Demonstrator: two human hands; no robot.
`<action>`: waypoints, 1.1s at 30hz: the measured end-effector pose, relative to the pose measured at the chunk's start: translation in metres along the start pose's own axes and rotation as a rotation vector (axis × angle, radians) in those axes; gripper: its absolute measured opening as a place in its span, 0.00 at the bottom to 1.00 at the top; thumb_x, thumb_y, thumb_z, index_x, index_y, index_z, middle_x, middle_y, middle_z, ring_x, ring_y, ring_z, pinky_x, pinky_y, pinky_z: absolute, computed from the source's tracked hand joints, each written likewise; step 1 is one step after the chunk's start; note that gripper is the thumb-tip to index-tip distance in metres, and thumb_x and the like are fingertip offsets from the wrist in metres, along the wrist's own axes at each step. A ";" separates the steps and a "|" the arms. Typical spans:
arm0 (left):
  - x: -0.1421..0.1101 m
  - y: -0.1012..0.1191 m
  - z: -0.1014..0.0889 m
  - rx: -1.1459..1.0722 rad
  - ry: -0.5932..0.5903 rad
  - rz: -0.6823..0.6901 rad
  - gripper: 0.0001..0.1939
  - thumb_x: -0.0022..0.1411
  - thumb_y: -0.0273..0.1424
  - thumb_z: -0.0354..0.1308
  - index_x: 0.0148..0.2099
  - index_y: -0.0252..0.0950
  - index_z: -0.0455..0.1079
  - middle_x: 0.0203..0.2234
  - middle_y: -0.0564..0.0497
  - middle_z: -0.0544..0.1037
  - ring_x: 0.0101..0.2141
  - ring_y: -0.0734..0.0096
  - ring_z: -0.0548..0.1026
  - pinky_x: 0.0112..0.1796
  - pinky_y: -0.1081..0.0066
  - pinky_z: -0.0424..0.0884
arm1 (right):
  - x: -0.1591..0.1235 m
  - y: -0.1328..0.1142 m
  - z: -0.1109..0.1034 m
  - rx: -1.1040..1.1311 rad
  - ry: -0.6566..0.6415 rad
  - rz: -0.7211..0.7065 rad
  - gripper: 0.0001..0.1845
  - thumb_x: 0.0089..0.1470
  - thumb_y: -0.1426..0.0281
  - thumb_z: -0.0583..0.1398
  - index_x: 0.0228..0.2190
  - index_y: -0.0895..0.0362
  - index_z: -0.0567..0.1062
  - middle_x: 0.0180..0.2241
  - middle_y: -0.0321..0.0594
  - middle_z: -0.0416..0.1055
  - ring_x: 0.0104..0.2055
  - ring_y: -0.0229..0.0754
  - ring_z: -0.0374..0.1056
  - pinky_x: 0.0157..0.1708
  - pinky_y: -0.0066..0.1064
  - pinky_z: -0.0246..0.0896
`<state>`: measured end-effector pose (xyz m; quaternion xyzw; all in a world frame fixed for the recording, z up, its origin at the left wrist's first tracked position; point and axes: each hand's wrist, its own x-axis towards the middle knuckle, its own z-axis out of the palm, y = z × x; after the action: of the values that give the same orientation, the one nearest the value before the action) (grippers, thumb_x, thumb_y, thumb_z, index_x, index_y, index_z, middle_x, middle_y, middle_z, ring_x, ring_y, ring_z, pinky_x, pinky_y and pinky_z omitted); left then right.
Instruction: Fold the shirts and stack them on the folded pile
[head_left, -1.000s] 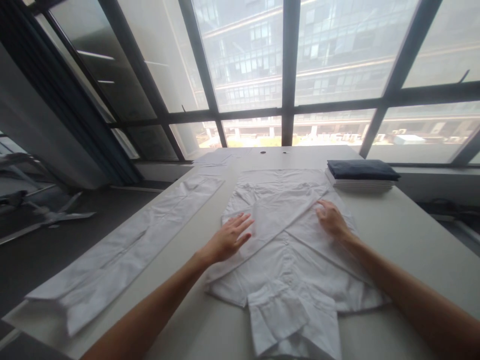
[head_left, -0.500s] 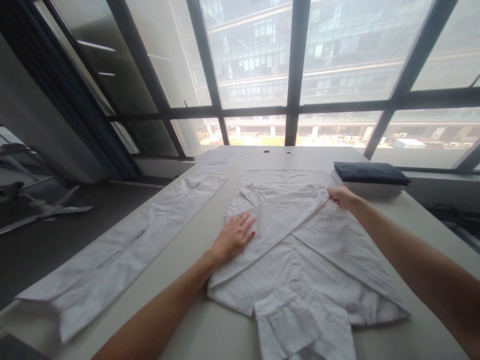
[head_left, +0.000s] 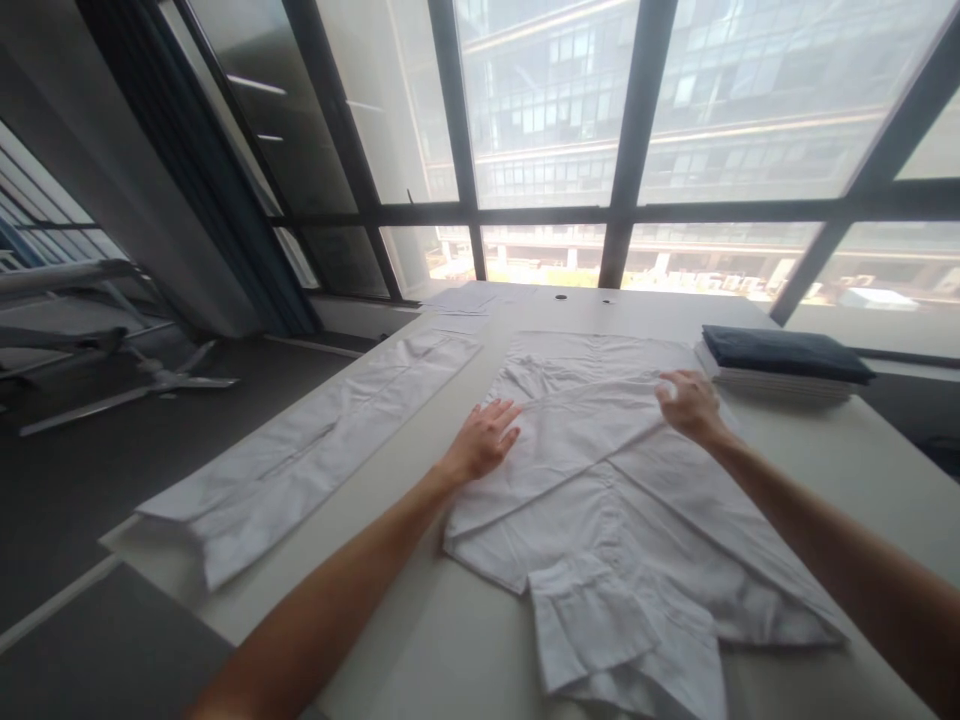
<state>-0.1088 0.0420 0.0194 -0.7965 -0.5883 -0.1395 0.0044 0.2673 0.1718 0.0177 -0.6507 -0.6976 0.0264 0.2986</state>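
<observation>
A white shirt (head_left: pixel 562 510) lies spread on the white table (head_left: pixel 397 620), one sleeve folded slantwise across its body. Its cuffed end (head_left: pixel 592 620) reaches toward the near side. My left hand (head_left: pixel 484 440) rests flat on the shirt's left edge, fingers stretched out. Over the right side of the shirt is my right hand (head_left: pixel 690 405), its fingers bent and slightly blurred, with a gap between thumb and forefinger and no cloth visibly pinched. Whether its fingertips touch the fabric is hard to see.
Another long white folded garment (head_left: pixel 322 440) lies along the table's left side. At the back right, a dark folded cloth (head_left: pixel 784 352) tops a white stack (head_left: pixel 780 380). White sheets (head_left: pixel 457 300) lie at the far left, before tall windows.
My right hand has let go of the sleeve's edge and its fingers have parted. My left hand stays flat on the shirt. The view has turned a little to the left.
</observation>
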 end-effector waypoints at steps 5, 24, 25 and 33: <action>-0.003 -0.003 0.014 0.035 -0.135 -0.038 0.27 0.74 0.46 0.42 0.71 0.48 0.56 0.71 0.48 0.53 0.70 0.48 0.47 0.63 0.36 0.46 | -0.054 -0.073 0.033 -0.079 -0.282 -0.351 0.32 0.66 0.54 0.48 0.65 0.54 0.62 0.71 0.50 0.48 0.72 0.56 0.44 0.66 0.56 0.41; 0.010 -0.064 0.003 -0.181 0.166 -0.252 0.11 0.68 0.35 0.55 0.45 0.44 0.80 0.48 0.50 0.77 0.51 0.61 0.73 0.55 0.62 0.67 | -0.077 -0.076 0.040 -0.183 -0.377 -0.359 0.33 0.68 0.53 0.44 0.66 0.56 0.60 0.71 0.53 0.47 0.73 0.54 0.42 0.67 0.55 0.38; 0.011 -0.063 0.005 -0.179 0.168 -0.271 0.11 0.67 0.36 0.56 0.43 0.43 0.80 0.47 0.50 0.77 0.51 0.61 0.73 0.55 0.63 0.67 | -0.077 -0.076 0.040 -0.183 -0.375 -0.361 0.32 0.68 0.54 0.44 0.66 0.56 0.60 0.71 0.53 0.48 0.73 0.53 0.42 0.67 0.55 0.38; 0.019 -0.067 0.013 -0.123 0.197 -0.405 0.09 0.67 0.34 0.56 0.41 0.39 0.76 0.48 0.46 0.77 0.50 0.58 0.73 0.53 0.62 0.67 | -0.077 -0.074 0.041 -0.193 -0.369 -0.368 0.31 0.69 0.55 0.44 0.65 0.55 0.61 0.70 0.51 0.49 0.73 0.53 0.43 0.67 0.56 0.40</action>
<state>-0.1636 0.0829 0.0005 -0.6436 -0.7232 -0.2501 -0.0149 0.1811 0.1037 -0.0141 -0.5228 -0.8459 0.0231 0.1029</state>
